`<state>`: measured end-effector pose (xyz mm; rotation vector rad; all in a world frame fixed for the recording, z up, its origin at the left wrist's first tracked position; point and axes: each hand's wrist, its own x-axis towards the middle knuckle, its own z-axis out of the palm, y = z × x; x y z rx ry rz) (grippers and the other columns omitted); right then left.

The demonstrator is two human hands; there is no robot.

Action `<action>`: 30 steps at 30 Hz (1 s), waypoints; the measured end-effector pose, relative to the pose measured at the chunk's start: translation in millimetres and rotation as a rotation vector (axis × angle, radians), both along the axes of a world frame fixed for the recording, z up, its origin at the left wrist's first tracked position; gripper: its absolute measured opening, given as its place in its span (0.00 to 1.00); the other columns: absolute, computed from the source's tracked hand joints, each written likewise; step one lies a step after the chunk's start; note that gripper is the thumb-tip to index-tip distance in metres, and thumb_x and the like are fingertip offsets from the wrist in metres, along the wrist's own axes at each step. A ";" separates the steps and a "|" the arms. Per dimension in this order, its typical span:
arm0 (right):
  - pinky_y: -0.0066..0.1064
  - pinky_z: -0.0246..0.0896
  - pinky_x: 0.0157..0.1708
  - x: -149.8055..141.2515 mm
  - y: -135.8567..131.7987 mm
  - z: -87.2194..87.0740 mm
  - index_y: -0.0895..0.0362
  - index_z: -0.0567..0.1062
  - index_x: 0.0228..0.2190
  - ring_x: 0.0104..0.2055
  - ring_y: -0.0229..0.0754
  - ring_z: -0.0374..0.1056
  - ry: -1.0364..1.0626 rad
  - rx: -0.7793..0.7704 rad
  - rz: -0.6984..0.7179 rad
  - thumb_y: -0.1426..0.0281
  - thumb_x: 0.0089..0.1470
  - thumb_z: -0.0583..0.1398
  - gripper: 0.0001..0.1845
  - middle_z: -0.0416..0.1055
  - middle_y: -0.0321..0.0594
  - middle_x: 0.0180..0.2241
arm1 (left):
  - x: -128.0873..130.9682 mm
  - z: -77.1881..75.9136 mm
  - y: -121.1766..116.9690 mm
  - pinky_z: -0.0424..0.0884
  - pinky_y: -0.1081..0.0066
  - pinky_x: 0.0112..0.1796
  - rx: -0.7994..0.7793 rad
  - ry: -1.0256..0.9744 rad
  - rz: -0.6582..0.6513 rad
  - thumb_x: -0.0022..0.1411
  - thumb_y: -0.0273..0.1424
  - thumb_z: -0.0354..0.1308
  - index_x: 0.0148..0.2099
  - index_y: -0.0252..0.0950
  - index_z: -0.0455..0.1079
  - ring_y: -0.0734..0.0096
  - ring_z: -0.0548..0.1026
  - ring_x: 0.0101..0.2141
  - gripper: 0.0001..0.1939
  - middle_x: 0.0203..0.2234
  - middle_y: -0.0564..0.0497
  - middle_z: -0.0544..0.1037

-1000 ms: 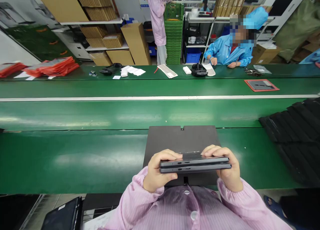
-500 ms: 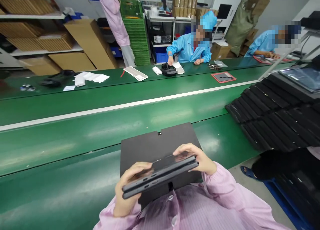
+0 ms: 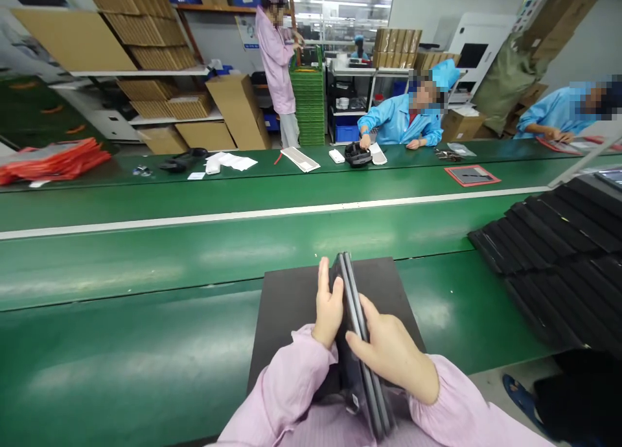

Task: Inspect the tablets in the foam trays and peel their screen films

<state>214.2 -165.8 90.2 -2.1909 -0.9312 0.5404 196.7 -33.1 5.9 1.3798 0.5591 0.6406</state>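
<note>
Two thin dark grey tablets are pressed together and stand on edge, pointing away from me over a black mat on the green bench. My left hand lies flat against their left face with fingers stretched forward. Against the right face is my right hand, its fingers closed over the edge. Both pink sleeves show at the bottom.
A green conveyor belt runs across in front. Rows of black sleeves are stacked at the right. Across the belt sit two people in blue; a person in pink stands by green crates. Red pouches lie far left.
The paired tablets were held flat and sideways in both hands; now they are turned on edge and point lengthwise away from me. My view has swung back to the left.
</note>
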 end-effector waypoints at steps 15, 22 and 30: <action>0.24 0.61 0.15 76.4 72.0 -22.0 0.57 0.69 0.34 0.18 0.31 0.60 0.723 0.464 -0.137 0.68 0.37 0.58 0.17 0.65 0.30 0.22 | 12.9 47.4 33.9 0.67 0.61 0.45 -0.085 0.017 -0.087 0.43 0.26 0.56 0.33 0.36 0.68 0.63 0.74 0.38 0.10 0.31 0.51 0.75; 0.23 0.60 0.15 73.4 72.3 -21.6 0.56 0.66 0.33 0.16 0.30 0.58 0.752 0.450 -0.120 0.67 0.37 0.58 0.15 0.63 0.26 0.18 | 7.9 48.3 36.5 0.66 0.62 0.45 -0.071 0.005 -0.110 0.44 0.29 0.56 0.34 0.36 0.68 0.63 0.73 0.39 0.11 0.32 0.50 0.75; 0.25 0.58 0.16 71.0 73.8 -24.1 0.56 0.64 0.35 0.17 0.32 0.59 0.751 0.451 -0.105 0.66 0.39 0.58 0.17 0.61 0.26 0.18 | 6.7 47.9 35.6 0.69 0.63 0.43 -0.100 0.044 -0.092 0.44 0.29 0.56 0.36 0.36 0.67 0.62 0.73 0.40 0.13 0.33 0.49 0.74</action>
